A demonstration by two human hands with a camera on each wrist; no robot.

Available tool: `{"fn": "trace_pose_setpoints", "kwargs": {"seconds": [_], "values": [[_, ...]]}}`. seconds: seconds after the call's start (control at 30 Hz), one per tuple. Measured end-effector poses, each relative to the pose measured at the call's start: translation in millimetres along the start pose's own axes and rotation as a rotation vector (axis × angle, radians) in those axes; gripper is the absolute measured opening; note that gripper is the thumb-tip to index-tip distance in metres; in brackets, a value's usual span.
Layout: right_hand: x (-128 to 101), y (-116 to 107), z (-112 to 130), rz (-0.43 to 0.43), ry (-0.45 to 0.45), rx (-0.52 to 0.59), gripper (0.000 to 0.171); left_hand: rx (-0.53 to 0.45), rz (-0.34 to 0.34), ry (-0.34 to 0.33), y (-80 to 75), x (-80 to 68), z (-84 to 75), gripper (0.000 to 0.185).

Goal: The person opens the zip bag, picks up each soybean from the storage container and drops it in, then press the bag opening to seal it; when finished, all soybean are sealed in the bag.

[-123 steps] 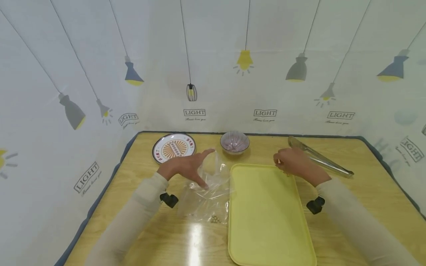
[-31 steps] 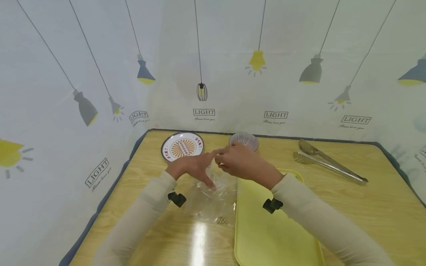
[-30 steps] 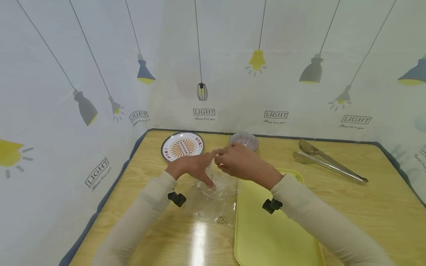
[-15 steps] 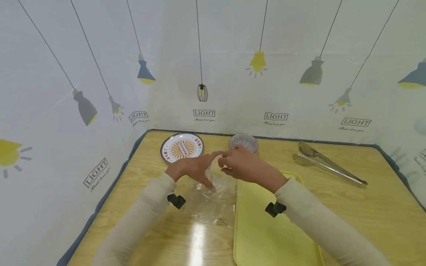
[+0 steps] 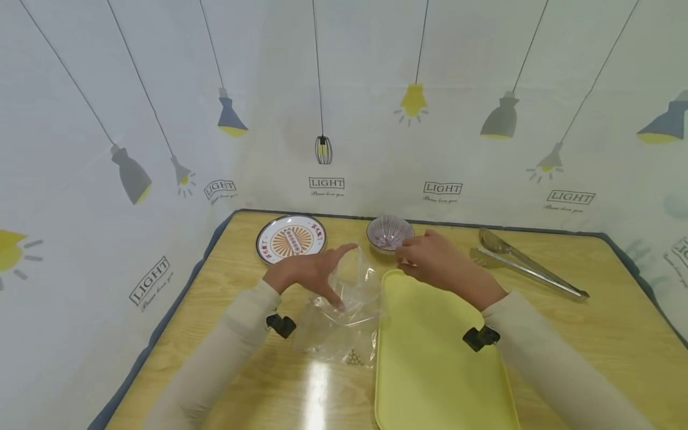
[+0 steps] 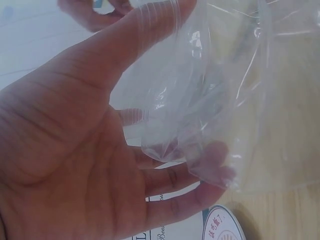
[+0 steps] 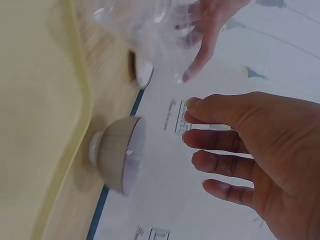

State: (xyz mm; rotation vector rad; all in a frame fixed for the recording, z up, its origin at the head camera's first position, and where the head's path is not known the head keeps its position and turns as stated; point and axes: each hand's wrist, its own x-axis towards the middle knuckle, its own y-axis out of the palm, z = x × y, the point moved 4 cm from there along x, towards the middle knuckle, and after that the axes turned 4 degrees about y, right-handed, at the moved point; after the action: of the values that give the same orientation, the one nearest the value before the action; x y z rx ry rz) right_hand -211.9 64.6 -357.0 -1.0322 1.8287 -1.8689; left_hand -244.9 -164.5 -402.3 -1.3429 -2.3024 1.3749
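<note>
A clear zip bag (image 5: pixel 344 334) stands in the head view with several small pale balls (image 5: pixel 355 358) at its bottom. My left hand (image 5: pixel 309 275) spreads its mouth, thumb and fingers apart; in the left wrist view the ridged zip strip crosses the thumb (image 6: pixel 160 20), and the other fingertips show through the plastic. My right hand (image 5: pixel 448 266) hovers over the far end of the yellow tray (image 5: pixel 441 358), near the bowl. In the right wrist view its fingers are loosely bent, thumb tip close to the index finger, with nothing visible between them. The tray's far right corner is hidden.
A purple-striped bowl (image 5: pixel 389 233) sits behind the tray. A white plate (image 5: pixel 291 239) with an orange sunburst lies at the back left. Metal tongs (image 5: pixel 529 266) lie to the right. Printed walls (image 5: pixel 371 149) close off the table's back and left.
My right hand has moved from the bag's mouth to the right, over the tray, uncovering the bowl. My left hand stays at the bag. The head view has shifted slightly.
</note>
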Motion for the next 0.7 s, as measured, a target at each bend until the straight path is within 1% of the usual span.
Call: {"fn": "trace_pose_setpoints", "kwargs": {"seconds": [0.2, 0.37, 0.43, 0.6, 0.7], "values": [[-35, 8, -31, 0.062, 0.067, 0.002, 0.011, -0.006, -0.001, 0.008, -2.5, -2.9, -0.6, 0.131], [-66, 20, -60, 0.132, 0.13, -0.004, 0.011, -0.002, -0.003, 0.012, -2.7, -3.7, -2.5, 0.132], [-77, 24, -71, 0.159, 0.156, 0.02, 0.012, 0.002, -0.006, 0.014, -2.8, -3.5, -2.3, 0.133], [-100, 34, -93, 0.181, 0.221, 0.091, 0.021, -0.009, 0.0, 0.001, -3.4, -4.1, -3.2, 0.133], [-110, 42, -101, 0.176, 0.229, 0.081, 0.024, -0.023, 0.001, 0.0, -3.4, -4.8, -3.7, 0.133]]}}
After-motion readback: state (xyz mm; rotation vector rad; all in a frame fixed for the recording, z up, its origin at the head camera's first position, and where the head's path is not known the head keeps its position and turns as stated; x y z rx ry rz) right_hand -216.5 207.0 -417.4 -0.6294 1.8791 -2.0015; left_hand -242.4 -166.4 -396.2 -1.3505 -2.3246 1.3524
